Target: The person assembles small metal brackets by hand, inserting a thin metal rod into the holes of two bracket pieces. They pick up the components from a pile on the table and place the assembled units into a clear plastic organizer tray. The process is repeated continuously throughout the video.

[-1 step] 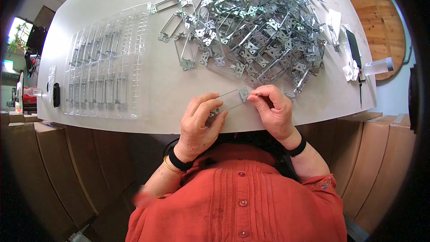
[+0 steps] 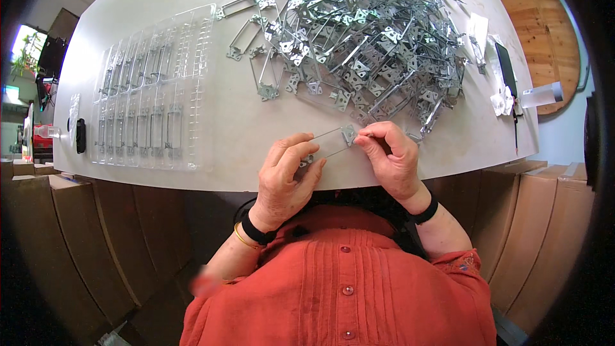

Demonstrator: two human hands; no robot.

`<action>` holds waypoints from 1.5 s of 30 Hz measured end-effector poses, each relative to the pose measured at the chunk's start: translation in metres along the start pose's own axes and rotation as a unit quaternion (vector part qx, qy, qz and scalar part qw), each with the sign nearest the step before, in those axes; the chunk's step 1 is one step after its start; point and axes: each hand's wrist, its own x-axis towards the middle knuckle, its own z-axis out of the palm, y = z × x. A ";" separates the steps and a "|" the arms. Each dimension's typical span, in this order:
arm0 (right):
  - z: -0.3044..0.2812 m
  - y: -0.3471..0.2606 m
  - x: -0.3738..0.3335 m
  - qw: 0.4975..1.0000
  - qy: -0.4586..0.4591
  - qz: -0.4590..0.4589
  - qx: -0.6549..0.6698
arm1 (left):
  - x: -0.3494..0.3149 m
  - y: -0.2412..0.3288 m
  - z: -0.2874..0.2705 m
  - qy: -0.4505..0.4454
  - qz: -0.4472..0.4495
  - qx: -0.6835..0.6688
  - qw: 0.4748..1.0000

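Note:
Just above the table's near edge, a metal wire bracket [image 2: 332,143] is held between my hands, with two thin rods running to a small flat plate with holes. My left hand [image 2: 285,170] is closed on its left end, where the fingers partly cover the other plate. My right hand [image 2: 392,160] pinches thumb and forefinger together at the right plate's edge; what exactly sits between those fingertips is too small to make out. Beyond my hands lies a large heap of similar metal brackets [image 2: 365,38], tangled over one another.
To the left lies a clear plastic tray [image 2: 198,90], its slots holding two rows of brackets. A black object [image 2: 81,136] sits at the left edge. A dark flat device [image 2: 506,67], crumpled white paper [image 2: 501,101] and a translucent cylinder [image 2: 541,95] are at the right. Cardboard boxes [image 2: 532,218] flank me below.

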 end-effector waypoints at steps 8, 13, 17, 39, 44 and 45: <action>-0.001 0.002 0.000 1.000 -0.002 -0.012 -0.004 | 0.000 0.002 0.000 -0.003 -0.014 -0.006 1.000; 0.001 0.002 0.001 1.000 0.001 -0.012 0.001 | 0.000 0.002 0.000 -0.005 -0.014 -0.003 1.000; -0.001 0.002 0.000 1.000 -0.003 -0.004 0.012 | 0.000 -0.001 0.000 -0.001 0.004 0.005 1.000; 0.000 0.002 0.002 0.999 -0.013 -0.032 0.001 | -0.001 -0.001 0.000 -0.005 -0.003 0.004 1.000; 0.000 0.007 0.001 0.999 -0.010 -0.034 0.016 | 0.001 -0.001 0.001 -0.008 0.010 0.014 1.000; 0.001 0.006 0.001 0.999 -0.008 -0.038 0.015 | 0.001 -0.001 0.001 -0.008 0.009 0.015 1.000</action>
